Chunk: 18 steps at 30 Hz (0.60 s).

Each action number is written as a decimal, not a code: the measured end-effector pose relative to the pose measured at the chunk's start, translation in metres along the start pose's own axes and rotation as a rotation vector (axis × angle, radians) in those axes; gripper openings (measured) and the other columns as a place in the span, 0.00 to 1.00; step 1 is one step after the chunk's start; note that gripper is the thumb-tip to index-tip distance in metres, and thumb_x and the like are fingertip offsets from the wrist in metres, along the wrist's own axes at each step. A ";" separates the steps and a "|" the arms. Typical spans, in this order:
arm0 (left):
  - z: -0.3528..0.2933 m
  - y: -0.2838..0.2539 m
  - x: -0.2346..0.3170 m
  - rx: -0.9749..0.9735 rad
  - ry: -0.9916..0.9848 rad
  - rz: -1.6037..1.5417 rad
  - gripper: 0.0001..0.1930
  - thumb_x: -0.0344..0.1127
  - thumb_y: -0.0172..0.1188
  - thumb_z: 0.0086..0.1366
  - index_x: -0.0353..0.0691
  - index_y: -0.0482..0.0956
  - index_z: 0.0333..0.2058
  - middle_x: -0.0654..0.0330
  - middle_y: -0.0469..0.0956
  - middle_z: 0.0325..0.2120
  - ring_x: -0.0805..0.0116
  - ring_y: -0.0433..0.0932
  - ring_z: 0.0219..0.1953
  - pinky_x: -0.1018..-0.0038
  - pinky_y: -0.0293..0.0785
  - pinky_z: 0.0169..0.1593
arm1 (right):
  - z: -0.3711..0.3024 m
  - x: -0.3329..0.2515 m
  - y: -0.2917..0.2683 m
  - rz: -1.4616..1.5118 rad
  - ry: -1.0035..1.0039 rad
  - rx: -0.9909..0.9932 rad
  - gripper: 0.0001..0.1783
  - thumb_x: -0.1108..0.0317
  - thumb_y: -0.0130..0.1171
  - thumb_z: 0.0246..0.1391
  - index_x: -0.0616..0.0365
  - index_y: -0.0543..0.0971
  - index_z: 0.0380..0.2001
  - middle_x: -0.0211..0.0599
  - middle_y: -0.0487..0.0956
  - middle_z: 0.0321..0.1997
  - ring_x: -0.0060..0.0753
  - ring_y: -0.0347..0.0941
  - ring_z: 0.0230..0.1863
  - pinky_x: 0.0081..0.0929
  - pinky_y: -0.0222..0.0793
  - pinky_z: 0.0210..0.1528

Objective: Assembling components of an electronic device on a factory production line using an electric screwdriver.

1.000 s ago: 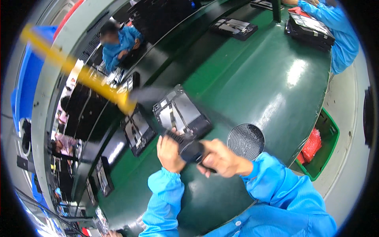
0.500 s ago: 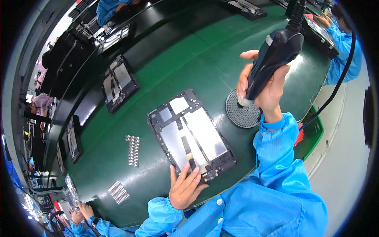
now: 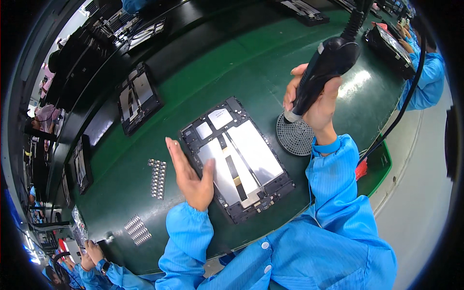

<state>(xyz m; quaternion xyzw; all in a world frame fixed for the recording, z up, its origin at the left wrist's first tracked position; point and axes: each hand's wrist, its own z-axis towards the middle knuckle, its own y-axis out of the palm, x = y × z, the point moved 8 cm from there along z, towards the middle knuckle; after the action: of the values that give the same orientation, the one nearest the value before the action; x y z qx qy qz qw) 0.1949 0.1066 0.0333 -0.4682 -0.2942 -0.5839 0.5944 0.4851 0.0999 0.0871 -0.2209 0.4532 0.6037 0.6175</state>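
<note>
An opened tablet-like device [image 3: 258,150], with a black frame and silver panels inside, lies on the green table. My left hand [image 3: 193,182] is open along its left long side, fingers stretched toward the far end and thumb over the edge of the silver panel. Whether the palm presses on the frame I cannot tell. My right hand [image 3: 320,112] is wrapped round a black electric screwdriver [image 3: 325,63], which is tilted with its lower end down. That end is over the far edge of a round grey gridded tray [image 3: 296,139]; its tip is hidden.
Small parts lie in two groups [image 3: 157,180] [image 3: 137,230] to the left. Another opened device [image 3: 140,99] rests beyond them. A green bin [image 3: 382,166] stands off the right edge, below a hanging black cable [image 3: 411,96]. Co-workers' hands [image 3: 92,253] show at the lower left.
My left hand has left the device's near edge and moved up to its left long side. My right hand and the screwdriver have shifted slightly left.
</note>
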 end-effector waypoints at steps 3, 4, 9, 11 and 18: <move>0.006 0.008 0.000 0.002 0.017 -0.015 0.42 0.09 0.42 0.49 0.32 0.43 0.64 0.48 0.35 0.67 0.55 0.37 0.69 0.65 0.36 0.68 | 0.002 0.000 -0.001 0.071 0.019 0.077 0.47 0.27 0.36 0.52 0.70 0.70 0.39 0.40 0.72 0.19 0.26 0.70 0.17 0.22 0.67 0.20; 0.005 0.010 -0.001 0.007 0.018 -0.021 0.41 0.09 0.40 0.49 0.32 0.42 0.64 0.49 0.34 0.67 0.55 0.37 0.69 0.65 0.36 0.68 | 0.003 0.001 -0.002 0.062 0.012 0.082 0.46 0.28 0.36 0.53 0.70 0.70 0.39 0.39 0.72 0.19 0.26 0.70 0.17 0.21 0.66 0.20; 0.008 0.021 0.001 0.056 0.023 -0.022 0.33 0.12 0.41 0.55 0.31 0.51 0.62 0.47 0.44 0.66 0.56 0.44 0.68 0.65 0.40 0.67 | 0.010 0.005 -0.013 0.033 0.010 0.076 0.46 0.28 0.36 0.53 0.70 0.70 0.39 0.39 0.73 0.19 0.25 0.70 0.17 0.20 0.66 0.20; 0.012 0.016 0.000 0.070 -0.006 0.023 0.22 0.18 0.47 0.61 0.29 0.65 0.56 0.45 0.61 0.59 0.56 0.56 0.64 0.63 0.47 0.66 | 0.011 0.006 -0.015 0.021 0.026 0.070 0.45 0.28 0.37 0.53 0.70 0.70 0.39 0.39 0.72 0.19 0.25 0.70 0.17 0.20 0.66 0.20; 0.018 -0.012 0.021 0.213 -0.025 0.047 0.07 0.24 0.56 0.62 0.29 0.77 0.39 0.51 0.81 0.33 0.68 0.79 0.39 0.66 0.64 0.57 | 0.008 0.011 -0.013 0.059 0.060 0.056 0.44 0.29 0.41 0.51 0.68 0.70 0.38 0.38 0.73 0.19 0.25 0.70 0.17 0.20 0.67 0.20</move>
<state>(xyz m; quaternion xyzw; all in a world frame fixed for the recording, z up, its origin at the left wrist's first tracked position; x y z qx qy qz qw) 0.1895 0.1154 0.0619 -0.4162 -0.3509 -0.5293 0.6508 0.4986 0.1101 0.0788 -0.2082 0.4947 0.6019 0.5914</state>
